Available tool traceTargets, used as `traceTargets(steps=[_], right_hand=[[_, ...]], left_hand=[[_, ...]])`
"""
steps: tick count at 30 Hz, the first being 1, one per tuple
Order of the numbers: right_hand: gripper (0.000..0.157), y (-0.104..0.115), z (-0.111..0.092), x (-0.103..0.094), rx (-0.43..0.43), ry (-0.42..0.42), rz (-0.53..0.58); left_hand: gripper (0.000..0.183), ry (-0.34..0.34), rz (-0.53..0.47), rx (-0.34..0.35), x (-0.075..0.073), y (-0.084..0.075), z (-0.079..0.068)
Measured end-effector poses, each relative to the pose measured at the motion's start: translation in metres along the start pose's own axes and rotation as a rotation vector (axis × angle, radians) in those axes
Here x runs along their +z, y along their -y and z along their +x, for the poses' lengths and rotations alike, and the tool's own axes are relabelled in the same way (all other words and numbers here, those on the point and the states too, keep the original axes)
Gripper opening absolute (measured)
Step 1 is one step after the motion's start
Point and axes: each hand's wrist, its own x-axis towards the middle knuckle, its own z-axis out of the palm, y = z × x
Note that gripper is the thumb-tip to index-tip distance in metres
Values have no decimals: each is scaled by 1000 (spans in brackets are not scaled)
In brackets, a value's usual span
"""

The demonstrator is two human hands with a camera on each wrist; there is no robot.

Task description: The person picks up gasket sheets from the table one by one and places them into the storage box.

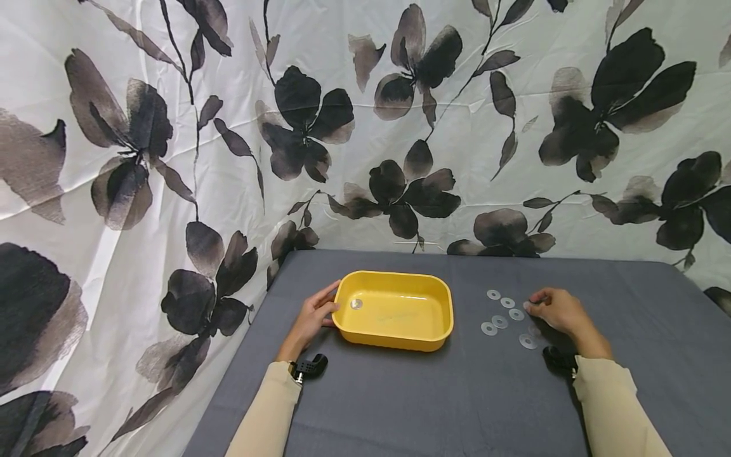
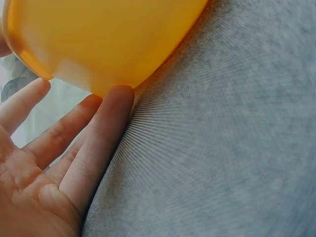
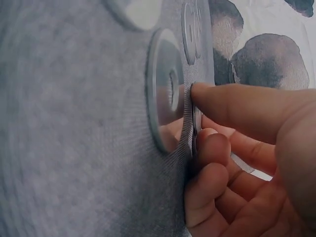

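A yellow rectangular container [image 1: 394, 338] stands on the grey cloth, with one metal washer [image 1: 356, 304] lying inside near its left end. My left hand [image 1: 313, 319] is at that end. In the left wrist view its fairly straight fingers [image 2: 101, 138] touch the container's outer wall [image 2: 113, 44]. To the right, my right hand [image 1: 562, 312] pinches a flat washer [image 3: 196, 118] between thumb and fingers, low over the cloth. Another washer [image 3: 168, 94] lies flat close beside those fingertips. Several more loose washers [image 1: 516, 314] lie to the left of this hand.
Grey cloth [image 1: 445, 400] covers the table under everything. A white curtain with dark flowers [image 1: 491, 146] hangs behind the table and along its left side. Each wrist wears a strapped black camera [image 1: 313, 366].
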Motion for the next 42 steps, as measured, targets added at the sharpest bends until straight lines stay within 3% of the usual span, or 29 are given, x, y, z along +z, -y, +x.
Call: traceTargets(steps=[15,26,42], right_hand=[[34,6,3,4,-45,-67,-40],[34,1,2,3,-58,-8,-73],[38,8,-1,2,-76,-16,-65]], left_hand=[[55,-5,3,13,1,-1,1],[55,-7,18,0,3,-3,-1],[56,4,19,0,3,-2,-4]])
